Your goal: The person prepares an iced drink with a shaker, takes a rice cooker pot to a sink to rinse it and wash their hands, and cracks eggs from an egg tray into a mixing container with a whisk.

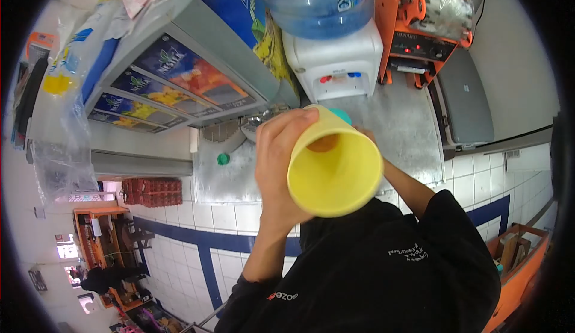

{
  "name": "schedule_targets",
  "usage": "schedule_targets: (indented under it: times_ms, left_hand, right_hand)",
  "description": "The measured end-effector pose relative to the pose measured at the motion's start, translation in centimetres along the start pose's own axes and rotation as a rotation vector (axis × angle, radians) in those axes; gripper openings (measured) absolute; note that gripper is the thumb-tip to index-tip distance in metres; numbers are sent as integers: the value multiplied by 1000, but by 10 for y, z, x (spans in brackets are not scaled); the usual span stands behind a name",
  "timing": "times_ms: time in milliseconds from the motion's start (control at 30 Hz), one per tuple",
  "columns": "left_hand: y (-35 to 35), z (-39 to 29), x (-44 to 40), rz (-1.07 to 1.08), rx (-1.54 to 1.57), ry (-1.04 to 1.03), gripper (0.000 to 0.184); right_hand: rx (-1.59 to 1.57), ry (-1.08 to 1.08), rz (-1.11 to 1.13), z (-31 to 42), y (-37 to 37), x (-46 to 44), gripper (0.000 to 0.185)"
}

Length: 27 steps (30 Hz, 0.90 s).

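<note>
A yellow cup (335,180) is tilted so its wide mouth faces me, and a brownish-orange patch shows deep inside. My left hand (278,159) is closed around the cup's left side. Of my right hand (367,134), only a small part shows past the cup's right edge; its fingers are hidden. Behind the cup, a teal object (341,115) is partly visible, and I cannot make out its kind or whether my right hand touches it. A green cap (223,159) lies on the metal counter (230,180), left of my left hand.
A water dispenser (335,57) with a blue bottle (317,9) stands at the counter's back. Left of it is a Nestea drink machine (179,69). An orange machine (413,39) stands right. Red stacked trays (153,191) sit lower left. A person in dark clothes (111,278) is farther off.
</note>
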State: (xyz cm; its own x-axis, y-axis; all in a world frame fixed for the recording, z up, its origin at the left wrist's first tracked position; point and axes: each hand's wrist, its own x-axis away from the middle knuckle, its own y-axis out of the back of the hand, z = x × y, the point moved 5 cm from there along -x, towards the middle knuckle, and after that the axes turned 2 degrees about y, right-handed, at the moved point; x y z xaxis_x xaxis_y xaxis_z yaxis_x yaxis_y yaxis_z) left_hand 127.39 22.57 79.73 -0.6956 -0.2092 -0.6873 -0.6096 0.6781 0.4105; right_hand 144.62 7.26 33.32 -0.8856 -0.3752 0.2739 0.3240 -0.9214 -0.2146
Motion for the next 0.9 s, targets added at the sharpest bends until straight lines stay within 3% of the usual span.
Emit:
schedule_targets:
  times_ms: [67, 133, 167, 233, 300, 367, 433, 567, 733, 900]
  left_hand:
    - [3, -28, -14, -77, 51, -44, 69]
    - [12, -45, -31, -147, 99, -77, 68]
    - [17, -55, -44, -125, 39, -269, 62]
    - [27, -72, -54, -108, -28, -464, 56]
    - [40, -82, -56, -100, 97, -454, 52]
    - [50, -93, -54, -86, 223, -445, 48]
    - [57, -102, -54, -79, 274, -438, 48]
    - [56, -115, -53, -92, 289, -416, 49]
    - [48, -126, -53, -107, 290, -397, 49]
    - [46, -138, -51, -110, 291, -384, 50]
  right_hand:
    - [-20, 28, 16, 1, 0, -3, 51]
    - [714, 290, 89, 26, 9, 2, 49]
    - [715, 305, 90, 33, 18, 8, 49]
    - [931, 379, 35, 50, 40, 33, 40]
    - [1261, 264, 67, 79, 57, 68, 41]
    - [1542, 271, 30, 59, 89, 85, 53]
    - [1616, 142, 37, 50, 114, 105, 61]
    - [1651, 168, -54, 44, 148, 136, 63]
    - [1627, -64, 51, 20, 177, 128, 70]
    - [1687, -34, 124, 19, 177, 123, 74]
